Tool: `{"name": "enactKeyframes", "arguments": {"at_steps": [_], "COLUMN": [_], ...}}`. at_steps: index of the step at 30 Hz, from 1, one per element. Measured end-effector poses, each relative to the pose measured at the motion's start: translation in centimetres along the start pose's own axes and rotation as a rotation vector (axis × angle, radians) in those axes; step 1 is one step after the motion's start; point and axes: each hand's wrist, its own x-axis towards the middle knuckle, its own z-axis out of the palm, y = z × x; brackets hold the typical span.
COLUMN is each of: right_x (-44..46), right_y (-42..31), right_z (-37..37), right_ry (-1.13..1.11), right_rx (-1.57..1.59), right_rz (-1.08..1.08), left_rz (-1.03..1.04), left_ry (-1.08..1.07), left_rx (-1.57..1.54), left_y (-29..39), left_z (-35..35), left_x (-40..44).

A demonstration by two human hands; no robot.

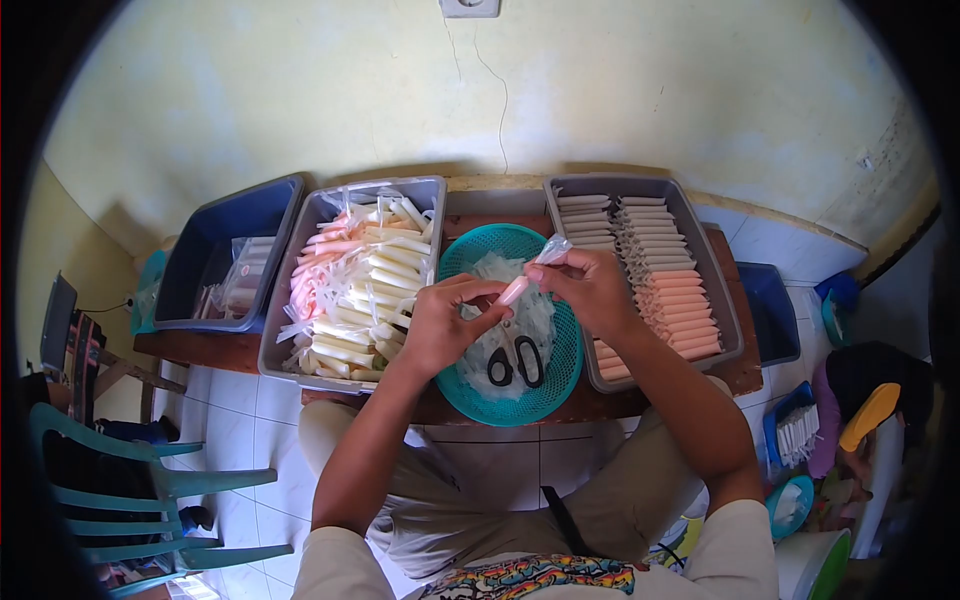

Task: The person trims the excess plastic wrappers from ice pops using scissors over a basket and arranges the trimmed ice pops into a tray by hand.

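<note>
Over a round teal basket (568,375), my left hand (447,318) pinches a small pink filled plastic tube (513,291). My right hand (590,287) grips the clear plastic end (553,250) of that same tube, up and to the right. Scissors with black handles (515,361) lie in the basket on a heap of clear plastic scraps (492,268), just below my hands. To the left, a grey tray (440,200) holds loose pink and pale yellow tubes. A second grey tray (680,190), on the right, holds tubes in neat rows, white at the back and pink nearer me.
A dark blue tray (200,235) with a few packed items sits at the far left of the wooden table (420,408). Green chair (170,485) at lower left. On the right floor are blue containers (770,300) and another person (865,400) beside basins.
</note>
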Motion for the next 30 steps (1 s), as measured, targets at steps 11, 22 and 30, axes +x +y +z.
{"name": "enactKeyframes", "arguments": {"at_steps": [11, 22, 30], "right_x": [0.8, 0.8, 0.7], "right_y": [0.7, 0.6, 1.1], "right_z": [0.2, 0.1, 0.9], "right_ry": [0.105, 0.165, 0.158], "right_rx": [0.126, 0.151, 0.126], "right_rz": [0.217, 0.257, 0.27], "left_rz": [-0.039, -0.046, -0.005], "left_ry": [0.019, 0.045, 0.071], "left_rx": [0.126, 0.197, 0.261], "left_y": [0.7, 0.7, 0.0], "left_z": [-0.9, -1.2, -1.6], "left_x": [-0.3, -0.6, -1.0]}}
